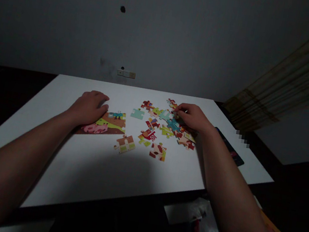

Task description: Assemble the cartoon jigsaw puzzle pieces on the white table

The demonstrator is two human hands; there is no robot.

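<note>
A white table [97,169] carries a partly joined block of jigsaw puzzle [106,124] with brown, green and pink areas. My left hand [89,106] rests on its upper left part, fingers curled loosely and pressing down. Several loose colourful puzzle pieces [152,129] lie scattered at the centre right. My right hand [192,116] sits among them with fingertips pinched on a small piece [175,113] at the far side of the scatter. One light teal piece [137,113] lies alone between the hands.
A dark flat phone-like object [229,147] lies near the table's right edge. Below the front edge sits a plastic bag with paper [199,219]. A wall socket [126,74] is on the grey wall behind; a curtain [292,86] hangs at the right.
</note>
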